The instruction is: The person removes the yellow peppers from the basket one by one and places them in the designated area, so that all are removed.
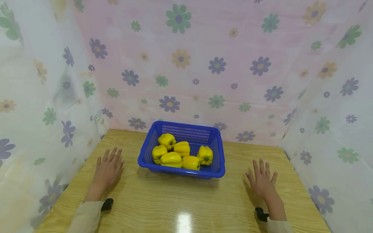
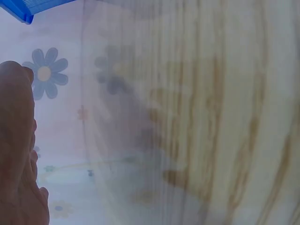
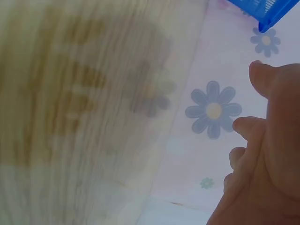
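Note:
A blue plastic basket (image 1: 186,173) with slotted walls sits near the back of the wooden table, between the two hands in the head view. Inside it lie several yellow bell peppers (image 1: 171,160), most of them toward its left and front. To the basket's left is my left hand (image 1: 107,171), palm down with fingers spread and nothing held. My right hand (image 1: 263,184) is off to the basket's right, its fingers straight and spread too. A corner of the basket shows at the top edge of the left wrist view and of the right wrist view, apart from either hand.
The wooden table (image 1: 157,204) has a glossy top that reflects light at the front. Flower-patterned sheeting (image 1: 186,81) hangs behind the table and along both sides. A black wrist strap piece (image 1: 107,204) is by the left cuff, another (image 1: 261,214) by the right.

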`<state>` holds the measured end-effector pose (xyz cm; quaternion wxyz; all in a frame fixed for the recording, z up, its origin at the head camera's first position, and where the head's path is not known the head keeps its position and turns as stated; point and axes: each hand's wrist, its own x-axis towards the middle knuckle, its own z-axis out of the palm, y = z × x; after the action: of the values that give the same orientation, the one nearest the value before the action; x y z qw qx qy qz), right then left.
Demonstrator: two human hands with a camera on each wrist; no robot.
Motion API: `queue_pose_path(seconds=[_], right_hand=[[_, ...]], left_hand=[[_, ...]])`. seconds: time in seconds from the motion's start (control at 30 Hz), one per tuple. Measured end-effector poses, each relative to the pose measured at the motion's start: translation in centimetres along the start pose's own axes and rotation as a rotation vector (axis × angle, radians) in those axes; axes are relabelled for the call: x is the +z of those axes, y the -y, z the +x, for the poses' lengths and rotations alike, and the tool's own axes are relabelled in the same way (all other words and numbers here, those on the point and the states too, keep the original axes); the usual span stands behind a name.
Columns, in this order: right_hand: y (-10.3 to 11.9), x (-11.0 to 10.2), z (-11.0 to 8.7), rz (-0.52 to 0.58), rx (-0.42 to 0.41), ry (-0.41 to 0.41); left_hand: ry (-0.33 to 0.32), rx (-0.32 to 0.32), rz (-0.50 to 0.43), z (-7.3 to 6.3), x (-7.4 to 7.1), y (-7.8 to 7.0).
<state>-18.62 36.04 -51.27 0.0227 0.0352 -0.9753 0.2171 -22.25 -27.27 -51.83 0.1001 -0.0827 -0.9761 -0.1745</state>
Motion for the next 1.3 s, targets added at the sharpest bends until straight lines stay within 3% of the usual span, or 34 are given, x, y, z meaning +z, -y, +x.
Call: queue_pose_path(seconds=[0.33, 0.6, 1.07, 1.3], right_hand=[[2.4, 1.1, -2.7, 0.110, -0.059, -0.008], [5.3, 1.7, -3.8, 0.164, -0.133, -0.044], [10.8, 0.0, -3.5, 0.368, -0.270, -0.004], [13.8, -1.8, -2.2, 0.390, -0.255, 0.044]], left_hand=[[0.002, 0.007, -0.019, -0.6, -0.5, 0.1], [0.038, 0.048, -0.024, -1.1, -1.4, -1.6], [0.030, 0.166, -0.044, 0.5, -2.9, -5.8], [0.048, 0.177, -0.085, 1.9, -2.7, -7.2]])
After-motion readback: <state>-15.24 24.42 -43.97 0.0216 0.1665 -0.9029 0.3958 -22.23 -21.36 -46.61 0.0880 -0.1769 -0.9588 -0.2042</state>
